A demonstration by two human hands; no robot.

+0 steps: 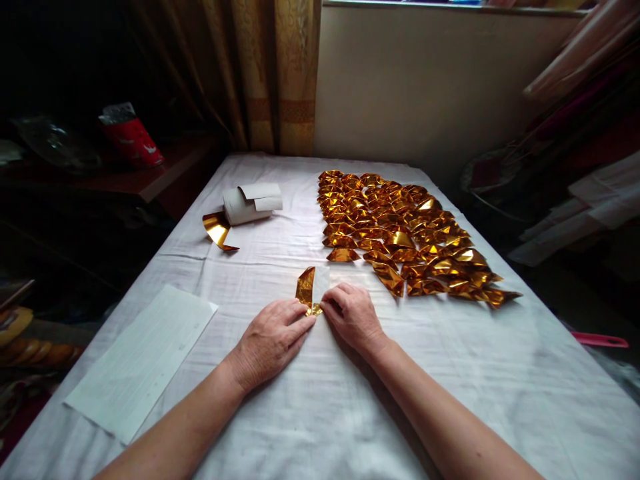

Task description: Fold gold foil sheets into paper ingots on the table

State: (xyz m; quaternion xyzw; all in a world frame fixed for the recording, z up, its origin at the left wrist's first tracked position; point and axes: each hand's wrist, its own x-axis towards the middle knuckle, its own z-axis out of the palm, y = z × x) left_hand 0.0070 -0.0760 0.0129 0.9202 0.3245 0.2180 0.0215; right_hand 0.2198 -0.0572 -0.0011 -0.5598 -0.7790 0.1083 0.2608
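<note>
A small piece of gold foil paper (309, 288), gold on one side and white on the other, stands partly folded on the white cloth (350, 400). My left hand (270, 340) lies over its near left corner with fingers pressed on it. My right hand (353, 313) pinches its near right edge. Both hands are closed on the same sheet, close together in the middle of the table.
Several folded gold foil pieces (405, 237) lie in rows at the right back. A roll of gold foil paper (245, 205) with a loose gold end (219, 230) lies at the left back. A white sheet (143, 357) lies at the left front. Curtains and a wall stand behind.
</note>
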